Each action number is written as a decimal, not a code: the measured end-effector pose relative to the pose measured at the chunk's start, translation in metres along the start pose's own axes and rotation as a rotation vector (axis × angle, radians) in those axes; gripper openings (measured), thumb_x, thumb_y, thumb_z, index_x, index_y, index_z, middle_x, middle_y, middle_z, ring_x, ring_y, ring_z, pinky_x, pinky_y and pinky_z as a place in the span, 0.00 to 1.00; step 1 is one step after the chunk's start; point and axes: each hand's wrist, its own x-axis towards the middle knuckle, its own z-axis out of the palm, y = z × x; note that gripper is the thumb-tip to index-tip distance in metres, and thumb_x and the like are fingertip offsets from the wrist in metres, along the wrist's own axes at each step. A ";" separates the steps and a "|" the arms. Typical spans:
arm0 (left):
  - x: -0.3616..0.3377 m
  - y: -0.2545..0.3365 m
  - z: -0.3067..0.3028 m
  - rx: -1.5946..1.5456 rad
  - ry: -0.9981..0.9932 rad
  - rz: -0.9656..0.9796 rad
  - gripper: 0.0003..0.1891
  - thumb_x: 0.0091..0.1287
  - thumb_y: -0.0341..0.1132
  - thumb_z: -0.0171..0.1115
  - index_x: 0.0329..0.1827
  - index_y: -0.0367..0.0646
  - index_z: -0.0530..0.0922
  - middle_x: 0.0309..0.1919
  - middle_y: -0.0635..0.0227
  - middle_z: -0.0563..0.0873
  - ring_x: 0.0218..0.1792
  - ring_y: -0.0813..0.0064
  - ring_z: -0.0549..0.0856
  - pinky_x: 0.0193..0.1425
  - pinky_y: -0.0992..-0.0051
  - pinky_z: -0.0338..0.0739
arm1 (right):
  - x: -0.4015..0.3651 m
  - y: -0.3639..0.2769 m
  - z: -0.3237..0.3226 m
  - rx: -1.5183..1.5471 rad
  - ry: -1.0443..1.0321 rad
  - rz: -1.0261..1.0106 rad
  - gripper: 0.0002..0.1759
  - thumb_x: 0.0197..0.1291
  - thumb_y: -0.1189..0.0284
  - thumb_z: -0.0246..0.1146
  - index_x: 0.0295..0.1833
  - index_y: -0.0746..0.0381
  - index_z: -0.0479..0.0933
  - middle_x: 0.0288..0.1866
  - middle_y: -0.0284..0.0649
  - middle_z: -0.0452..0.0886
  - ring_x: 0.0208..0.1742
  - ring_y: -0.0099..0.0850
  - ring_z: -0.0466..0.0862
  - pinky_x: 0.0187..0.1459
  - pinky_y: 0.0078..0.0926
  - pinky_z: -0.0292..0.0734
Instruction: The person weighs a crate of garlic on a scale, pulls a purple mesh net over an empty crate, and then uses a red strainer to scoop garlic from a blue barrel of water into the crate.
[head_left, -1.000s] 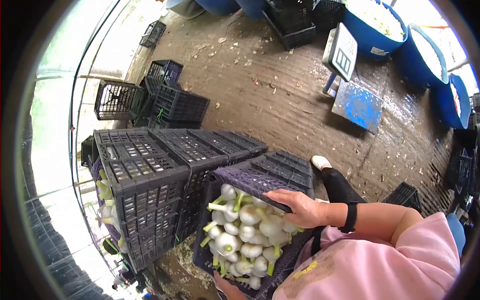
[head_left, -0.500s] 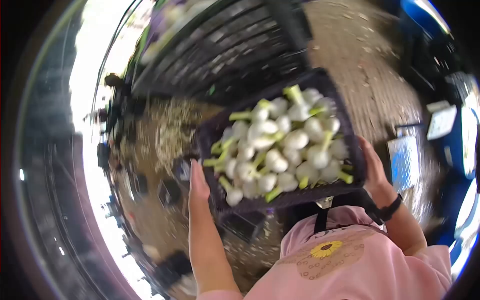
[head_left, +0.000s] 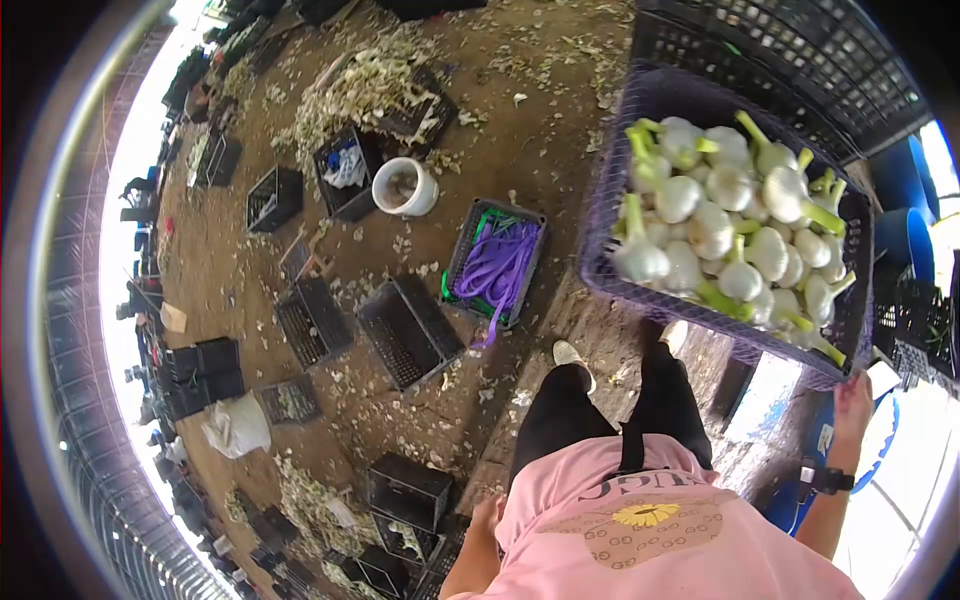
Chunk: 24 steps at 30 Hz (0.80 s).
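Observation:
A dark crate [head_left: 598, 270] wrapped in purple netting, piled with white garlic bulbs [head_left: 710, 230] with short green stems, stands at the upper right. Against its far side is a larger black crate [head_left: 790, 45] with slotted walls. My right hand [head_left: 852, 405], with a dark band on its wrist, is at the crate's near right corner, its fingers raised and loosely apart. Down at my left side, beside the pink shirt, is my left hand [head_left: 487, 514], away from the crate. Its fingers are mostly hidden.
On the littered floor, a small crate [head_left: 545, 240] holds purple straps [head_left: 497, 262]. A white bucket [head_left: 405, 187], several black crates [head_left: 408, 335] and a heap of peelings [head_left: 370, 85] lie to the left. Blue barrels [head_left: 905, 245] stand at the far right.
Both hands held the crate of garlic at its sides before; now it stands at the upper right. My left hand has let go and dropped to my side. The view has turned left.

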 end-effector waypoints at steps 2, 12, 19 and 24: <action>0.000 -0.007 -0.007 -0.295 0.101 -0.283 0.10 0.63 0.41 0.57 0.31 0.44 0.73 0.22 0.68 0.75 0.17 0.74 0.74 0.16 0.76 0.63 | -0.008 -0.022 0.008 -0.248 -0.098 -0.138 0.06 0.66 0.67 0.57 0.42 0.58 0.74 0.26 0.27 0.72 0.25 0.15 0.70 0.28 0.13 0.68; -0.004 0.245 -0.010 -0.550 0.076 0.423 0.13 0.68 0.39 0.56 0.49 0.42 0.75 0.36 0.68 0.83 0.30 0.79 0.81 0.32 0.79 0.77 | 0.000 0.015 0.011 -0.236 -0.113 -0.092 0.13 0.68 0.71 0.50 0.54 0.63 0.71 0.46 0.33 0.78 0.44 0.18 0.77 0.45 0.11 0.73; 0.060 0.237 0.005 -0.343 -0.003 0.086 0.16 0.66 0.42 0.58 0.51 0.41 0.74 0.41 0.66 0.82 0.35 0.75 0.82 0.35 0.78 0.77 | 0.029 -0.118 -0.092 -0.470 0.060 -0.264 0.20 0.70 0.70 0.48 0.63 0.68 0.61 0.49 0.37 0.69 0.45 0.24 0.71 0.49 0.20 0.68; 0.109 0.308 0.010 -0.225 -0.065 0.166 0.16 0.64 0.43 0.59 0.50 0.43 0.75 0.41 0.66 0.83 0.35 0.75 0.82 0.39 0.78 0.76 | 0.022 -0.115 0.017 -0.328 0.293 -0.335 0.24 0.70 0.66 0.48 0.67 0.66 0.60 0.57 0.38 0.70 0.56 0.27 0.70 0.58 0.22 0.65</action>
